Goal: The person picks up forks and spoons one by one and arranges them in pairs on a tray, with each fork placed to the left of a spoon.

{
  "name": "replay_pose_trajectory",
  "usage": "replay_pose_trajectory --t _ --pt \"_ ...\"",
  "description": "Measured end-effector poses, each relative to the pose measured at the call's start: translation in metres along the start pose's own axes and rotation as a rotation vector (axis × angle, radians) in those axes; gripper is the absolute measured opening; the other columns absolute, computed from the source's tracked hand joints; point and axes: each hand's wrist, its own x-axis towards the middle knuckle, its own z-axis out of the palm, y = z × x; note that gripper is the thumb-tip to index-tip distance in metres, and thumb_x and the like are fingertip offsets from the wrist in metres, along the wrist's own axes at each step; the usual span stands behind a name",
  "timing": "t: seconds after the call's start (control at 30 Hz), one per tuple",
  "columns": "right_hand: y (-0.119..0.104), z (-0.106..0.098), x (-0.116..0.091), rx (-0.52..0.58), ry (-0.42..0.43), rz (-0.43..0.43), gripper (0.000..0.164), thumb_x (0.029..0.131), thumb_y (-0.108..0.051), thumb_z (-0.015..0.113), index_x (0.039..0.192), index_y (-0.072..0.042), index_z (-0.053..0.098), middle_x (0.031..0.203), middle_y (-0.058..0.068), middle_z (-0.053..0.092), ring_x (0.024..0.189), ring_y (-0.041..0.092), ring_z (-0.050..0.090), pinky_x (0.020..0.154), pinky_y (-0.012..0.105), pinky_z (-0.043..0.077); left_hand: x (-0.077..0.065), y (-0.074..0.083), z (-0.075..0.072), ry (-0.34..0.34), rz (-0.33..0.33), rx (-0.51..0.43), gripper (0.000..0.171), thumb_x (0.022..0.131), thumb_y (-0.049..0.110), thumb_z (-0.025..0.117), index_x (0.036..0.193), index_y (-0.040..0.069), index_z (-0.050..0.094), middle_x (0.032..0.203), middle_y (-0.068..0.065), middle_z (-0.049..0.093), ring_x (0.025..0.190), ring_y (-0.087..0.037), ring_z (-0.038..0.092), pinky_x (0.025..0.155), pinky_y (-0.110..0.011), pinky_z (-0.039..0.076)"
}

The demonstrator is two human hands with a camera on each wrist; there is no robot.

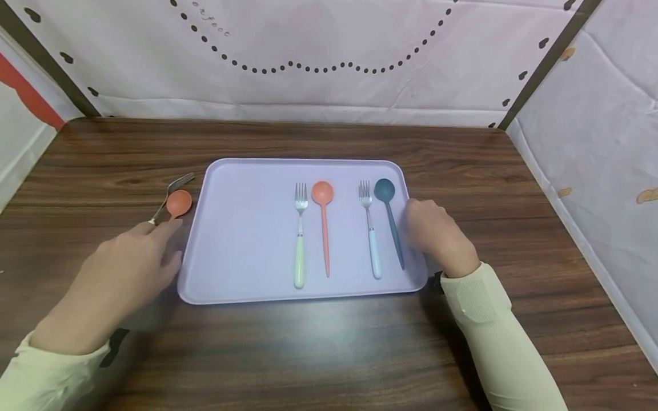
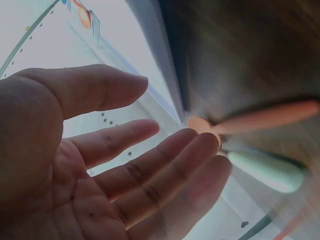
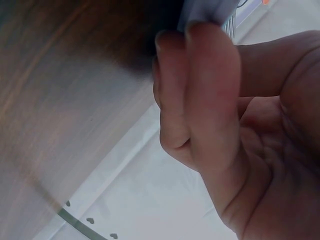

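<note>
A lilac tray [image 1: 241, 240] lies on the table. On it are a green-handled fork [image 1: 300, 240], a coral spoon [image 1: 324, 228], a blue-handled fork [image 1: 374, 245] and a dark teal spoon [image 1: 393, 228]. Left of the tray, my left hand [image 1: 120, 279] hovers with thumb and fingers apart, holding nothing. Close to its fingertips lie an orange spoon [image 1: 179, 203] and another fork [image 1: 180, 181]; in the left wrist view this fork's pale green handle [image 2: 267, 171] shows. My right hand [image 1: 437, 234] grips the tray's right edge with curled fingers; the tray's rim [image 3: 207, 11] meets the fingertips in the right wrist view.
The dark wooden table [image 1: 308, 348] extends around the tray on all sides. Behind it hangs a white cloth [image 1: 319, 34] with dotted lines and small hearts. Another pale cloth [image 1: 606, 142] borders the table's right side.
</note>
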Motion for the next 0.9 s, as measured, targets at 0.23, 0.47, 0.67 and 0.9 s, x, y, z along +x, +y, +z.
replay_pose_trajectory --t 0.23,0.47,0.67,0.9 --pt "0.0 0.0 0.0 -0.003 0.007 -0.003 0.023 0.084 -0.003 0.048 0.103 0.01 0.049 0.075 0.017 0.054 0.058 0.024 0.054 0.048 0.036 0.05 -0.004 -0.007 0.0 0.009 0.01 0.013 0.039 0.069 0.009 0.063 0.105 -0.003 0.054 0.066 -0.02 0.051 0.055 -0.042 0.05 0.04 -0.059 0.037" --pt "0.0 0.0 0.001 0.004 0.008 -0.008 0.024 0.083 -0.003 0.049 0.104 0.01 0.049 0.077 0.018 0.055 0.06 0.024 0.054 0.05 0.038 0.052 -0.005 -0.01 0.003 -0.016 -0.03 0.01 0.035 0.071 0.006 0.058 0.105 0.0 0.053 0.063 -0.021 0.048 0.047 -0.042 0.045 0.032 -0.055 0.031" --pt "0.0 0.0 0.001 -0.012 0.009 -0.018 0.021 0.083 -0.004 0.049 0.1 0.009 0.049 0.074 0.017 0.055 0.059 0.024 0.054 0.048 0.036 0.049 -0.005 -0.014 0.003 -0.062 -0.064 -0.005 0.017 0.072 0.004 0.056 0.088 0.003 0.051 0.056 -0.015 0.045 0.043 -0.039 0.044 0.031 -0.053 0.03" --pt "0.001 0.0 0.0 -0.014 0.007 -0.02 0.02 0.083 -0.004 0.048 0.099 0.008 0.05 0.074 0.017 0.054 0.06 0.024 0.053 0.048 0.036 0.049 -0.004 -0.018 0.007 -0.109 -0.099 -0.003 0.01 0.07 -0.001 0.052 0.08 0.002 0.051 0.055 -0.012 0.045 0.043 -0.035 0.044 0.032 -0.052 0.031"
